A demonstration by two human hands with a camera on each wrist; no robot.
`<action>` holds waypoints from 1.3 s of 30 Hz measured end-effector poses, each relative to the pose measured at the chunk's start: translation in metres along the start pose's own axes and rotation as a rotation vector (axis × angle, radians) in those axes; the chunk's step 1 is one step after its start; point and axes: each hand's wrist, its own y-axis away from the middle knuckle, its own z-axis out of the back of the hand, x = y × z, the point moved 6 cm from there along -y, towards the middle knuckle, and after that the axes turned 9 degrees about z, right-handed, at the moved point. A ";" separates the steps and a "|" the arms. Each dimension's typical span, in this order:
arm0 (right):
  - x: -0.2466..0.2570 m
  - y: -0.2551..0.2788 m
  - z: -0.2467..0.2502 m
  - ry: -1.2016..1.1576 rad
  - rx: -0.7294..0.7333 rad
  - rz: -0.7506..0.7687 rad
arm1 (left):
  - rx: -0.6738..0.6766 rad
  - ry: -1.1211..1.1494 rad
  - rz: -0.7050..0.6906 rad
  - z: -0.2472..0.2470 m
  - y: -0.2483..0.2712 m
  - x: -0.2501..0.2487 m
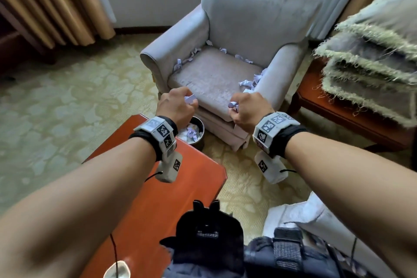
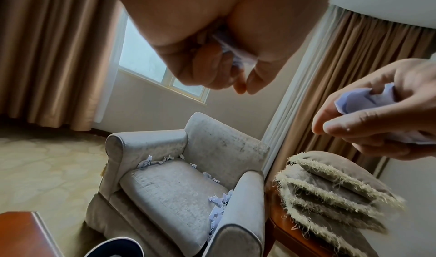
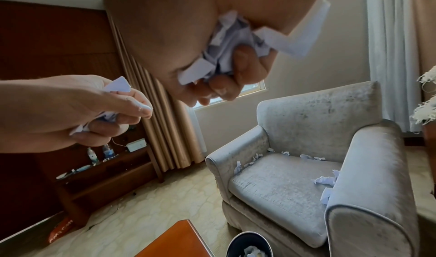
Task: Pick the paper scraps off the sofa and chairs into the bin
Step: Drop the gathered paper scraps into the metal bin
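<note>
A pale grey armchair (image 1: 216,74) faces me, with white paper scraps (image 1: 249,82) tucked along the seam of its seat at the left, back and right. My left hand (image 1: 178,101) grips a few scraps (image 2: 233,54) above the round dark bin (image 1: 198,130), which holds crumpled paper. To its right, my right hand (image 1: 243,110) holds a wad of scraps (image 3: 226,43) in front of the seat's front edge. A long strip (image 3: 304,35) sticks out of that wad.
A red-brown wooden table (image 1: 158,187) lies under my left forearm, beside the bin. A wooden side table (image 1: 338,106) at the right carries a stack of fringed cushions (image 1: 370,56). Curtains (image 1: 52,2) hang behind, and patterned carpet (image 1: 67,97) covers the floor.
</note>
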 end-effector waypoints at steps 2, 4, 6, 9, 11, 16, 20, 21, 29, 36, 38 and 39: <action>0.003 -0.033 0.002 0.038 0.057 -0.001 | 0.022 0.037 0.018 0.000 -0.030 0.001; 0.002 -0.064 0.002 0.071 0.064 -0.003 | 0.013 0.066 0.030 0.000 -0.057 0.007; 0.009 -0.084 -0.001 0.096 0.076 -0.004 | 0.008 0.095 0.050 0.002 -0.072 0.017; 0.023 -0.116 -0.010 0.153 0.132 0.013 | 0.019 0.132 0.080 0.011 -0.088 0.034; 0.036 -0.139 -0.020 0.164 0.156 0.026 | 0.002 0.144 0.113 0.021 -0.099 0.053; 0.083 -0.187 -0.045 0.120 0.222 0.123 | -0.068 0.154 0.197 0.046 -0.117 0.095; 0.108 -0.218 -0.057 0.097 0.222 0.214 | -0.077 0.130 0.236 0.051 -0.133 0.111; 0.110 -0.227 -0.062 0.093 0.235 0.226 | -0.080 0.128 0.248 0.051 -0.139 0.113; 0.096 -0.310 -0.111 0.082 0.360 0.280 | -0.065 0.180 0.423 0.019 -0.193 0.128; 0.036 -0.393 -0.194 0.004 0.528 0.290 | 0.035 0.182 0.657 -0.070 -0.270 0.134; 0.008 -0.410 -0.228 -0.017 0.585 0.250 | 0.085 0.192 0.729 -0.110 -0.290 0.141; -0.006 -0.418 -0.246 -0.026 0.620 0.219 | 0.100 0.206 0.769 -0.131 -0.300 0.146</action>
